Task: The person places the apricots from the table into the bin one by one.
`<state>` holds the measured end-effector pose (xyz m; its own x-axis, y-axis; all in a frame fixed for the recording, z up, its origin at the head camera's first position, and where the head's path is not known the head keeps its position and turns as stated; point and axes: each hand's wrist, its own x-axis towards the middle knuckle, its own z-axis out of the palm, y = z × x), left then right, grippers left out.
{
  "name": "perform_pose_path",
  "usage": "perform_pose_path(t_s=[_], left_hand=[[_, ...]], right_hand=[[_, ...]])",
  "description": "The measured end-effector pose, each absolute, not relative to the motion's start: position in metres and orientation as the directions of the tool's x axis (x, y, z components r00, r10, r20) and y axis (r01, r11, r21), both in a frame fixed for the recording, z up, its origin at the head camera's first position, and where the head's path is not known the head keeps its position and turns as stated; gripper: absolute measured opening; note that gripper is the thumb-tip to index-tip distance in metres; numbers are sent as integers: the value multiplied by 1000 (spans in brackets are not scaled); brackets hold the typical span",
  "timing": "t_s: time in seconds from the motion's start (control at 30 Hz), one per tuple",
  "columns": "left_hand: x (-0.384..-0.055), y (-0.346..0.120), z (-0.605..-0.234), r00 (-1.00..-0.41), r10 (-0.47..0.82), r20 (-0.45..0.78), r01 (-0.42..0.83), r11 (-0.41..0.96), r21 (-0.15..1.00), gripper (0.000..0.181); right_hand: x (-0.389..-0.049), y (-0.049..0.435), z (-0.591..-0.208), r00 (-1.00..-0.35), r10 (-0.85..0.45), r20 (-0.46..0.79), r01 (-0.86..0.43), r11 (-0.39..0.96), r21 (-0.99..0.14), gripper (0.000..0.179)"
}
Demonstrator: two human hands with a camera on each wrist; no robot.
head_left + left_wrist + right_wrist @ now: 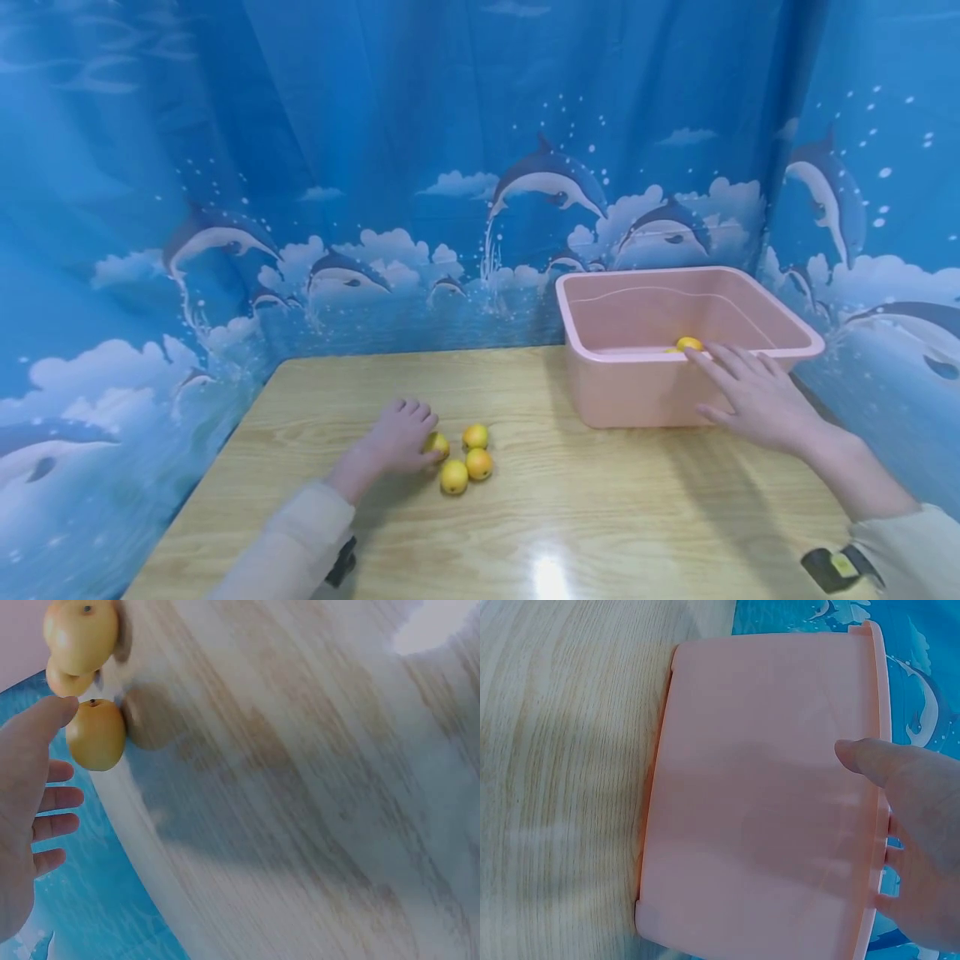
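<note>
Several small round yellow fruits with an orange blush lie in a cluster on the wooden table; their exact kind is unclear. My left hand (401,435) is at the leftmost fruit (437,446), partly covering it. In the left wrist view, the thumb lies at that fruit (96,735) and the other fingers are spread loosely, not curled round it. Beside it lie three more, one of them the front fruit (453,477). Over the front rim of a pink plastic bin (630,392) my right hand (757,400) hovers with fingers extended, holding nothing visible. Inside the bin shows another fruit (688,342).
The bin stands at the table's back right corner. A blue curtain (420,125) printed with dolphins hangs behind and at both sides of the wooden table (570,508). Bright glare lies near the table's front.
</note>
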<state>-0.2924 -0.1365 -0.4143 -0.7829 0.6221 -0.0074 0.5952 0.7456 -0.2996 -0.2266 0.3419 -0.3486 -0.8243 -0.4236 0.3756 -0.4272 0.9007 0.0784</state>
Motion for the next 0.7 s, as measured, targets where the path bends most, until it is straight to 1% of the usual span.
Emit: perform_pose_path(t_s=[0.17,0.4,0.7], left_hand=[[-292,-137,-421,-783,621,-17,602,752,-268,51],[-292,-139,-424,-790,614,-12,600,767,-228,54],[-293,-138,-425,-791,611,5,595,772,-221,50]], right_hand=[[-225,342,-349,-808,-436,396,-439,894,88,84],[-225,342,-348,-819,-424,387,-425,901,87,83],[-225,342,-348,-812,-429,396,-429,898,92,81]])
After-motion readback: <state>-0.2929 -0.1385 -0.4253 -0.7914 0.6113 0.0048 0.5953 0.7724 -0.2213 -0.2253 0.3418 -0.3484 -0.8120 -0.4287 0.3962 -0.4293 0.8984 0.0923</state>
